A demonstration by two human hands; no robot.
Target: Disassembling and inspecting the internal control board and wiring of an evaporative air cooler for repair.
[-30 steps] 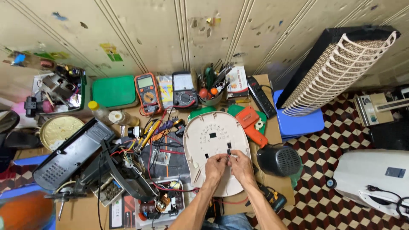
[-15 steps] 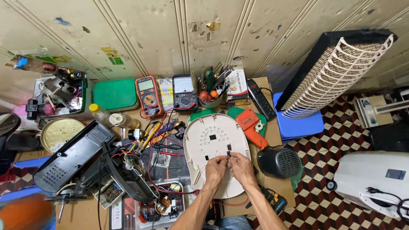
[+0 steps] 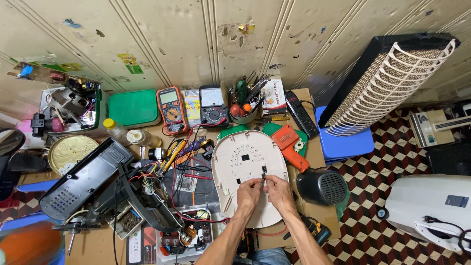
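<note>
Scene: a cluttered repair bench (image 3: 294,230) seen from directly overhead, set against a scuffed cream panelled wall.
Cream plastic panel (image 3: 248,162): an oval, flat-lying cover at the centre of the bench, pierced with small holes and slots; both hands work over its lower half, toward 6 o'clock.
Small dark part (image 3: 264,172): sits on the panel just above the fingertips, at 12 o'clock from the hands; too small to tell what it is.
Left hand (image 3: 248,192): fingers curled, thumb and forefinger pinched close together over the panel; what they grip, if anything, cannot be made out.
Right hand (image 3: 277,190): likewise curled, fingertips drawn together just beside the left hand's, touching or nearly touching the small dark part.
At 9 o'clock: a tangle of red and black wires (image 3: 184,172) and a black dismantled housing (image 3: 83,179).
At 12 o'clock: an orange multimeter (image 3: 171,109), a grey analogue meter (image 3: 214,105) and a cup of tools (image 3: 244,105).
At 3 o'clock: an orange tool (image 3: 290,142), a black round grille unit (image 3: 321,186), and a blue stool (image 3: 346,142) carrying a tall cream-grilled fan.
</note>
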